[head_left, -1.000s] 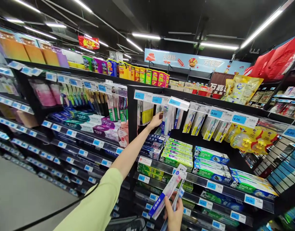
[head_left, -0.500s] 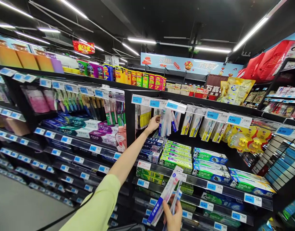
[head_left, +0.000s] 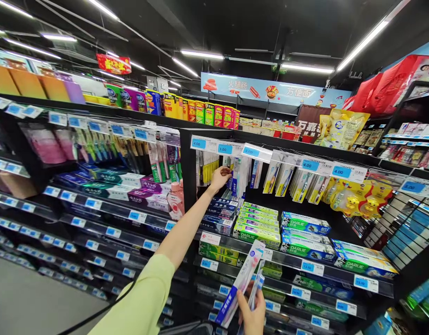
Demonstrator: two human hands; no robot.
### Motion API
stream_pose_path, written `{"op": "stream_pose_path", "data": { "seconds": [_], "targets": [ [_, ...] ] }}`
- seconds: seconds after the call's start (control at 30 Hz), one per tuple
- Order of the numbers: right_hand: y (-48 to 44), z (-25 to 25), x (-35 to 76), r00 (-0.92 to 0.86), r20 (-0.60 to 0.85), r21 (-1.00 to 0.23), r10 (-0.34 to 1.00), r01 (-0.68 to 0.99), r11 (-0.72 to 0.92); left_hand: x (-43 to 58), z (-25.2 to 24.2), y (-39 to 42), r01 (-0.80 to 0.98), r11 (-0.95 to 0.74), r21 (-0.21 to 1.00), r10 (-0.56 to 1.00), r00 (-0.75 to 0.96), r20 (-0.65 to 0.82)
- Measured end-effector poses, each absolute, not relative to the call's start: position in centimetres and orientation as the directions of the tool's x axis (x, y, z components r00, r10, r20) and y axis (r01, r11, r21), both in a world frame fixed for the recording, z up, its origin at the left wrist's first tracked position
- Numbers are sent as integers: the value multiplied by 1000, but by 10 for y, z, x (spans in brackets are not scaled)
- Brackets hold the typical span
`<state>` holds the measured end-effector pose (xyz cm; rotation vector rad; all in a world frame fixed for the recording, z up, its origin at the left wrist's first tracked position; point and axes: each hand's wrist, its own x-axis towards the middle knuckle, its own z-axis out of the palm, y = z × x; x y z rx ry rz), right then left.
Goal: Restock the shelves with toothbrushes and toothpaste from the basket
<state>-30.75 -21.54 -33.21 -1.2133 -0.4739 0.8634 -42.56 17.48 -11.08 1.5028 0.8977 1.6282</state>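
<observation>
My left hand (head_left: 221, 179) reaches up to the hook rack, its fingers curled at the edge of the hanging toothbrush packs (head_left: 239, 177) with blue and white wrapping. Their exact grip is partly hidden among the packs. Low in front, my right hand (head_left: 252, 311) is closed around two packaged toothbrushes. One is a long pack (head_left: 239, 286) with a blue lower end and a pink brush, tilted up to the right. Beside it is a slimmer pack with a bluish brush (head_left: 257, 284), gripped between thumb and fingers.
Toothpaste boxes (head_left: 258, 225) lie stacked on the shelf below the hooks, with Darlie boxes (head_left: 307, 242) to their right. More toothbrush packs (head_left: 279, 179) and yellow bear-shaped packs (head_left: 354, 200) hang further right. A black divider post (head_left: 190, 186) separates the left shelving.
The hanging packs beside my left hand, fanned out and tilted before, now hang straighter. My right hand keeps the two toothbrush packs almost in place. The view has shifted slightly.
</observation>
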Motion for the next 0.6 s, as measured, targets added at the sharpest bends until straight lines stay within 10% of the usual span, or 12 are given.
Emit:
{"op": "stream_pose_path", "data": {
  "seconds": [0.33, 0.6],
  "targets": [
    [-216, -331, -313, 574, -112, -951, 811, -299, 80, -435, -98, 155, -149, -391, 908, 916, 33, 399],
    [-201, -310, -310, 548, -20, -969, 836, -216, 119, -452, -110, 46, -163, -703, 693, 682, -433, 590]
  ]
}}
